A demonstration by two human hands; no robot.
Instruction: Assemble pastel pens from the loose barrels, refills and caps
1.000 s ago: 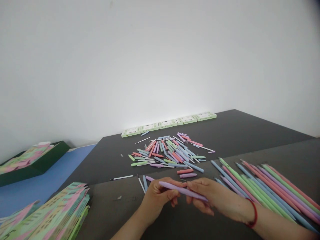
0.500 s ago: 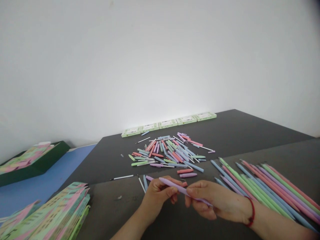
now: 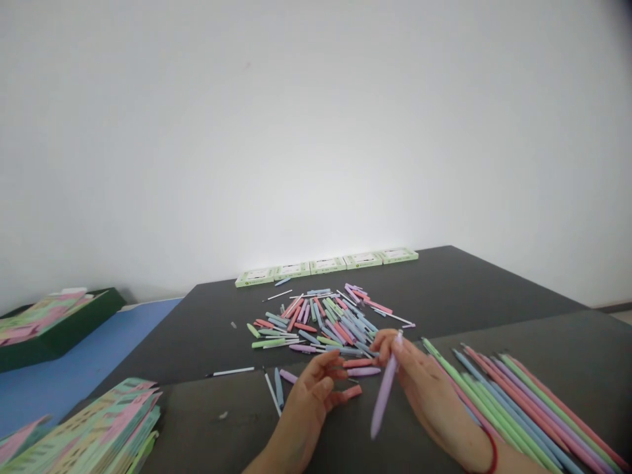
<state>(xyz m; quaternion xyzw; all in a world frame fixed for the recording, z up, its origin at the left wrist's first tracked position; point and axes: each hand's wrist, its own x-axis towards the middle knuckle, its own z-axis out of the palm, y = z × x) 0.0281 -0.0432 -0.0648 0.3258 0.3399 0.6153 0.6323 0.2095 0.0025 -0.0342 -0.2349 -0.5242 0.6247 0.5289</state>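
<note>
A pale wall [image 3: 316,145] stands behind a black table [image 3: 474,286], with a blue surface [image 3: 143,327] to the far left. A stack of printed packets [image 3: 111,424] lies near left, and a dark green box [image 3: 74,337] sits beyond it. On the right, pens [image 3: 523,411] lie side by side in several colours. Mid-table is a loose heap [image 3: 326,322] of coloured pen parts and white refills; a row of flat boxes [image 3: 326,264] runs along the far edge. The right hand [image 3: 432,392] (a red band circles its wrist) is clamped on a lilac pen [image 3: 385,392], which slants above the table, lower end towards the near side. The left hand [image 3: 313,398] has thumb and forefinger apart; a pink piece [image 3: 353,392] juts out beside its lower fingers, though whether they grip it I cannot tell.
</note>
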